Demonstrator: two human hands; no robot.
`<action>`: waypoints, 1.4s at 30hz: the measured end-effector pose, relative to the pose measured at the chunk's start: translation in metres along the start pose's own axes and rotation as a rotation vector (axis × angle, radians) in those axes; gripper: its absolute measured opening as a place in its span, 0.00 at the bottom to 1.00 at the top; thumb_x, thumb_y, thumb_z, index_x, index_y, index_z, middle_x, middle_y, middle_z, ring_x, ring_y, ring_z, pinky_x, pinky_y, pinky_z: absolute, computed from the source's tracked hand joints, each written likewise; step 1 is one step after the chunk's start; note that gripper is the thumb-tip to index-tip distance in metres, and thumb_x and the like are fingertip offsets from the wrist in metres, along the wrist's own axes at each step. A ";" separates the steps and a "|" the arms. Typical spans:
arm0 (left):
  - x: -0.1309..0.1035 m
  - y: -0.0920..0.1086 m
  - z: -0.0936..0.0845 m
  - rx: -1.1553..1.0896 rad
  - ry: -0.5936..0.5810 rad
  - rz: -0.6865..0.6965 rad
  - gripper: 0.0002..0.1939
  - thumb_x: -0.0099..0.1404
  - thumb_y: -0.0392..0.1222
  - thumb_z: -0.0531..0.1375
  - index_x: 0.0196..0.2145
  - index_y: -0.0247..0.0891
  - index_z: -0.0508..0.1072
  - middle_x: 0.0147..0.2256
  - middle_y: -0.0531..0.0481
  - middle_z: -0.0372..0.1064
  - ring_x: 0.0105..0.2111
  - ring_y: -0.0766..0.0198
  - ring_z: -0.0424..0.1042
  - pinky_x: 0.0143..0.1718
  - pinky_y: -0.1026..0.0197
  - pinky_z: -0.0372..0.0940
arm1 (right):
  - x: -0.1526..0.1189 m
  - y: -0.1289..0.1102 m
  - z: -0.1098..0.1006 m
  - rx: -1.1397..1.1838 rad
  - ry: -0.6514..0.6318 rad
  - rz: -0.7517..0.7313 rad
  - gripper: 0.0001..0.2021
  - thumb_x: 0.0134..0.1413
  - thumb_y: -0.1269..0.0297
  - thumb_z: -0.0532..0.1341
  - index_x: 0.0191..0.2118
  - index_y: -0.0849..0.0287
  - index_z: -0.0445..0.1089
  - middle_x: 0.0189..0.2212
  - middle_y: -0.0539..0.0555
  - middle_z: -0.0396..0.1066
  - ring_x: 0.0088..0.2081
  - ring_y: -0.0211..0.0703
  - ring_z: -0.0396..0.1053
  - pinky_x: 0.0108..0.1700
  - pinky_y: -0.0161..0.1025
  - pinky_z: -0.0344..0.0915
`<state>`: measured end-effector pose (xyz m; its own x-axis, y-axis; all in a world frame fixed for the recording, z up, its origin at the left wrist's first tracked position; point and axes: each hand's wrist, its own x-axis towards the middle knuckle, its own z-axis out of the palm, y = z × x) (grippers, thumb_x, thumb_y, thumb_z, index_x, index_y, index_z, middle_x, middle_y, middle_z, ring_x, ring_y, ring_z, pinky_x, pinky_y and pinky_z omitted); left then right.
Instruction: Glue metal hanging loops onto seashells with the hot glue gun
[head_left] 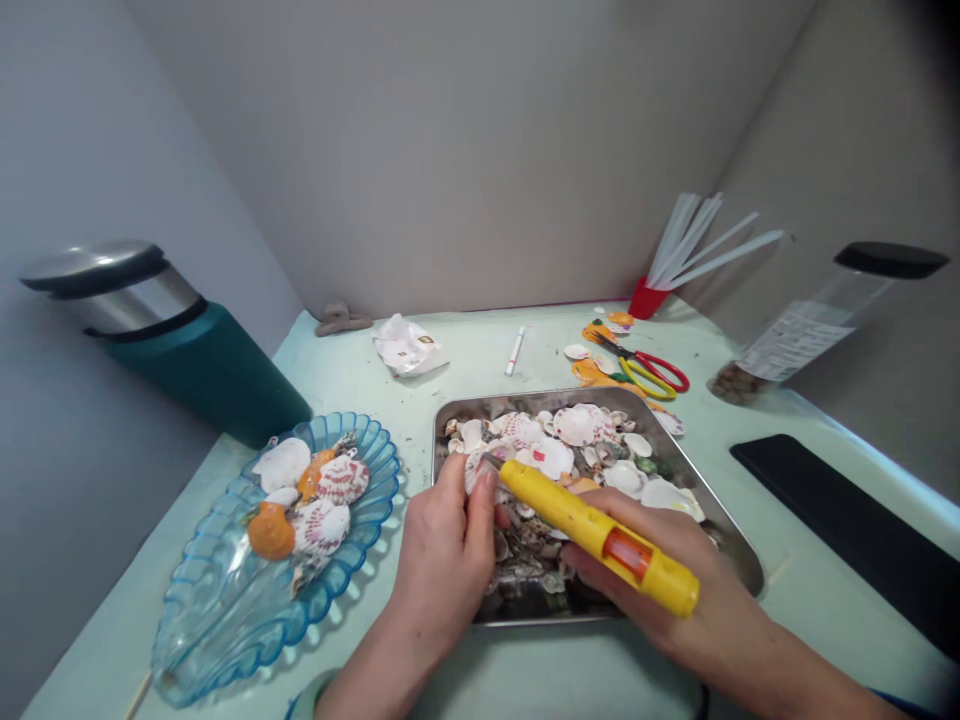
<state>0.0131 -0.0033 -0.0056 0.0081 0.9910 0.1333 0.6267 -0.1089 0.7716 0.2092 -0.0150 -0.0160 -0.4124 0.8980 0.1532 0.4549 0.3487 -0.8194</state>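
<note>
Over a metal tray (pixel 724 510) full of seashells, my left hand (pixel 446 535) pinches a small pale shell (pixel 478 474) between thumb and fingers. My right hand (pixel 660 545) is wrapped round a yellow tool (pixel 559 500) with an orange-red part in its side. The tool's thin dark tip meets or nearly meets the held shell; the exact contact is too small to tell. Beneath both hands lie white, striped and brown shells, partly hidden by the hands and the tool.
A blue glass dish (pixel 217 590) with shells and a teal bottle (pixel 202 370) stand left. Behind the tray are a crumpled wrapper (pixel 407 346), a small white tube (pixel 515 351), scissors (pixel 646 372) and a red cup (pixel 646 299) of white sticks. A clear jar (pixel 802 335) and black slab (pixel 847 530) are right.
</note>
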 end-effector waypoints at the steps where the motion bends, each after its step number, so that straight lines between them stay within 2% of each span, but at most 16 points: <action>1: 0.000 0.000 0.000 -0.002 -0.003 -0.007 0.12 0.69 0.43 0.48 0.27 0.42 0.61 0.20 0.55 0.70 0.20 0.63 0.69 0.24 0.64 0.56 | 0.000 0.000 0.000 -0.001 0.005 -0.002 0.08 0.60 0.63 0.58 0.45 0.54 0.65 0.36 0.50 0.73 0.33 0.40 0.71 0.36 0.35 0.65; 16: 0.001 -0.001 0.001 -0.003 0.008 -0.049 0.11 0.68 0.46 0.49 0.28 0.42 0.60 0.20 0.55 0.72 0.18 0.63 0.68 0.22 0.64 0.54 | 0.001 0.001 0.000 -0.038 0.058 -0.016 0.07 0.59 0.61 0.60 0.43 0.53 0.65 0.35 0.48 0.73 0.32 0.39 0.71 0.35 0.33 0.65; 20: 0.000 -0.001 0.001 -0.003 -0.007 -0.018 0.12 0.69 0.45 0.48 0.28 0.42 0.61 0.21 0.55 0.71 0.20 0.63 0.68 0.24 0.64 0.56 | 0.001 0.000 0.000 -0.026 0.044 -0.020 0.07 0.59 0.61 0.60 0.43 0.52 0.65 0.34 0.47 0.73 0.30 0.37 0.70 0.33 0.33 0.65; 24: -0.001 0.000 0.000 0.009 -0.014 0.000 0.12 0.68 0.44 0.48 0.27 0.42 0.60 0.20 0.55 0.70 0.20 0.63 0.69 0.24 0.64 0.56 | 0.000 0.001 0.000 -0.023 0.029 -0.013 0.08 0.60 0.62 0.58 0.45 0.53 0.66 0.37 0.49 0.73 0.34 0.39 0.71 0.35 0.34 0.65; 32: 0.000 0.000 0.000 -0.005 -0.003 -0.040 0.12 0.69 0.45 0.48 0.28 0.42 0.60 0.20 0.55 0.71 0.19 0.63 0.68 0.23 0.64 0.55 | -0.001 0.001 0.000 -0.019 0.033 -0.017 0.08 0.59 0.61 0.59 0.44 0.53 0.65 0.35 0.48 0.73 0.31 0.39 0.70 0.34 0.34 0.64; 42: 0.000 0.000 0.000 0.008 -0.005 -0.040 0.12 0.69 0.46 0.48 0.28 0.42 0.60 0.20 0.54 0.71 0.19 0.63 0.67 0.22 0.64 0.54 | 0.001 0.000 0.000 -0.016 0.051 -0.014 0.07 0.58 0.66 0.60 0.43 0.52 0.65 0.33 0.46 0.72 0.30 0.37 0.69 0.33 0.32 0.64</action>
<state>0.0131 -0.0038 -0.0059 -0.0129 0.9950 0.0989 0.6331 -0.0684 0.7710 0.2087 -0.0146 -0.0158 -0.3783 0.9054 0.1927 0.4622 0.3651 -0.8081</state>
